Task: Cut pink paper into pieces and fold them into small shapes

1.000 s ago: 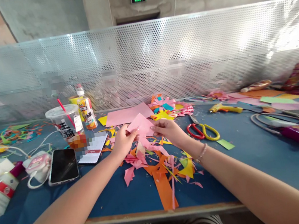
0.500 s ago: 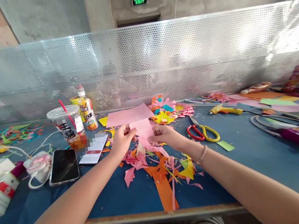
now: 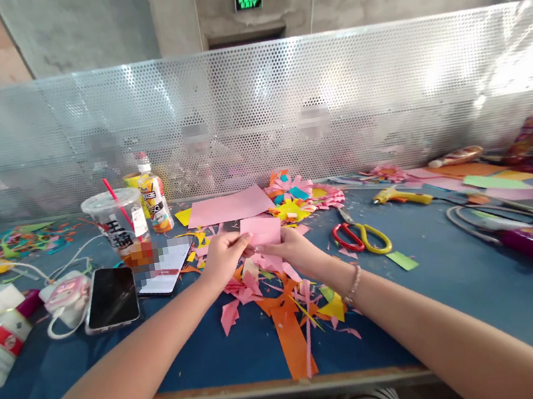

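Observation:
A small sheet of pink paper (image 3: 262,228) is held up above the middle of the table. My left hand (image 3: 225,258) pinches its lower left corner between thumb and finger. My right hand (image 3: 294,249) grips the lower right side, its thumb lying across the paper. The fingertips of both hands nearly meet under the sheet. Beneath them lies a heap of pink, orange and yellow paper scraps (image 3: 282,298). Just behind, a larger pink sheet (image 3: 230,205) lies flat beside several paper flowers (image 3: 291,199).
Red and yellow scissors (image 3: 361,236) lie to the right, near a yellow hot glue gun (image 3: 402,196) with a cable. On the left stand a plastic cup (image 3: 119,226) with a straw, a drink bottle (image 3: 154,200), and a phone (image 3: 110,297). A perforated metal screen (image 3: 249,87) runs behind the table.
The small pink sheet has shifted slightly right and down. Both hands have come closer together, and the right thumb now lies over the paper's front.

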`<act>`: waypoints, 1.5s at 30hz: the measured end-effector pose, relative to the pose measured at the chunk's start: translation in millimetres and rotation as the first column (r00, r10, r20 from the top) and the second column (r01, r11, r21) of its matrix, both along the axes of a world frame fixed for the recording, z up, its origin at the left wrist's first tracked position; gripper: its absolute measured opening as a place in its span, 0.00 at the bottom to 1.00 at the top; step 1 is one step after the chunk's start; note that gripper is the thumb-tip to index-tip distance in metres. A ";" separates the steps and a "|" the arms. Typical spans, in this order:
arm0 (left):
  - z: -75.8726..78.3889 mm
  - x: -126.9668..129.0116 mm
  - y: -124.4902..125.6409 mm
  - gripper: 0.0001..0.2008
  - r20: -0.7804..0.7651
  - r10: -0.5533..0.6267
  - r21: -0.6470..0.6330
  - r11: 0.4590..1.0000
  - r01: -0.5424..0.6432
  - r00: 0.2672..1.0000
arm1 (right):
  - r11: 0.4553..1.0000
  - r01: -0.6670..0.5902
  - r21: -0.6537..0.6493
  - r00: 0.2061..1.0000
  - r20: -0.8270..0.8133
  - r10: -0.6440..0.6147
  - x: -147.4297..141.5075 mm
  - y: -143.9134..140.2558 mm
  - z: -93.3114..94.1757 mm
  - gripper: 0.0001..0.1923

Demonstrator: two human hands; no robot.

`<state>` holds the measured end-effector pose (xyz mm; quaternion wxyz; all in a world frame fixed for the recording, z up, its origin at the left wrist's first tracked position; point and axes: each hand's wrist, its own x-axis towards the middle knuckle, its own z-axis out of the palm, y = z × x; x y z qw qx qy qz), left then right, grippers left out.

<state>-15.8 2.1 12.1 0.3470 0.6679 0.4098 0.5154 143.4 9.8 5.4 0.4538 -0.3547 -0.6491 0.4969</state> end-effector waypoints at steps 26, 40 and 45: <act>-6.3 0.2 6.7 0.16 0.347 0.058 -0.150 0.989 -0.006 0.936 | 0.994 -0.086 0.070 0.993 0.085 0.081 2.8 2.6 5.6 0.16; -3.9 0.8 4.8 0.13 0.192 -0.041 -0.084 0.995 0.058 0.980 | 0.995 -0.070 0.065 0.996 0.059 0.066 3.8 1.1 7.3 0.14; -3.2 2.2 1.7 0.13 0.050 0.006 -0.035 0.999 -0.004 0.999 | 0.995 -0.082 0.052 0.996 0.041 0.080 1.4 -0.2 8.9 0.13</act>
